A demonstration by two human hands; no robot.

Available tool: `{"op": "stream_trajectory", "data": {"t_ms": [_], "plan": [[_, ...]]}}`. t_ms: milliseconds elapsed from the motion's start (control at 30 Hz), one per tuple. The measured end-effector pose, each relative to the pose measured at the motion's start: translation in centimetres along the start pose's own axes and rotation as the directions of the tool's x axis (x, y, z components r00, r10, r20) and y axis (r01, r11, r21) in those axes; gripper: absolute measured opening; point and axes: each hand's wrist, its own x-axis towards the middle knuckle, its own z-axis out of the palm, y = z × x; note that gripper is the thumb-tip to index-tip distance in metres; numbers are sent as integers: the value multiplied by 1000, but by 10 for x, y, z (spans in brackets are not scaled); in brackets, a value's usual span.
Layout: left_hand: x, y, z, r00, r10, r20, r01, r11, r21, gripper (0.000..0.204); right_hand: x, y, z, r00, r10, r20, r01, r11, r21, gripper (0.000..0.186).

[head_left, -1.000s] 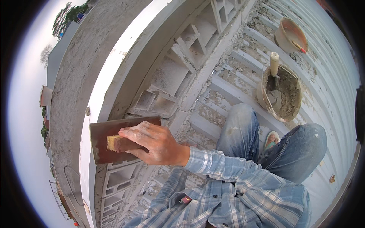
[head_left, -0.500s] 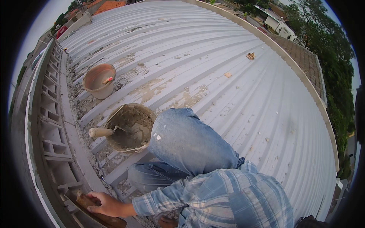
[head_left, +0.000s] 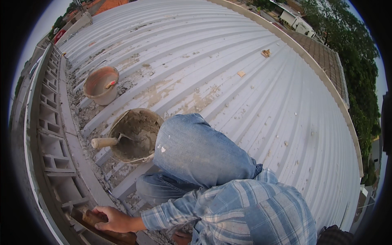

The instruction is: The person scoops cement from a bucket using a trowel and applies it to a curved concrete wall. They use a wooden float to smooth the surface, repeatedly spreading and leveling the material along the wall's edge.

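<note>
My right hand (head_left: 112,219), at the end of a blue plaid sleeve, is closed round the grip of a brown wooden float (head_left: 124,237). The float rests against the inner side of a low wall (head_left: 67,188) of hollow blocks. Ahead of my bent knee stands a bucket (head_left: 153,114) of wet grey mortar. A trowel (head_left: 104,142) lies in it, its pale wooden handle sticking out over the left rim. My left hand is not seen; a patch of skin under the sleeve is too covered to identify.
Beyond the mortar bucket stands a second bucket (head_left: 107,98) with a red-tipped tool inside. Ribbed metal roofing (head_left: 245,106) spreads to the right, with mortar crumbs and stains. Rubble (head_left: 96,169) lines the wall's foot. A raised edge (head_left: 310,53) bounds the roof's far side.
The view has shifted slightly, so the buckets and wall appear a little farther left. My right hand keeps its grip on the float, with hardly any movement.
</note>
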Motion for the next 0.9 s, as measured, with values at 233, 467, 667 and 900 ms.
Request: {"op": "stream_trajectory", "data": {"t_ms": [233, 467, 667, 900], "plan": [[-9, 1, 0, 1000, -20, 11, 20, 1000, 3, 34, 1, -4, -18, 999, -9, -53, 4, 996, -93, 57], [-26, -15, -16, 997, -79, -8, 78, 993, -93, 33, 23, -15, -25, 972, -225, -72, 202, 948, -247, 48], [-31, -40, -21, 990, -67, -128, 49, 989, -137, 25, 39, 7, 23, 871, -489, -54, 418, 794, -442, 42], [-49, -25, -24, 996, -52, -66, 44, 991, -128, 21, -8, 12, 94, 634, -684, 362, 773, 577, -264, 48]]}}
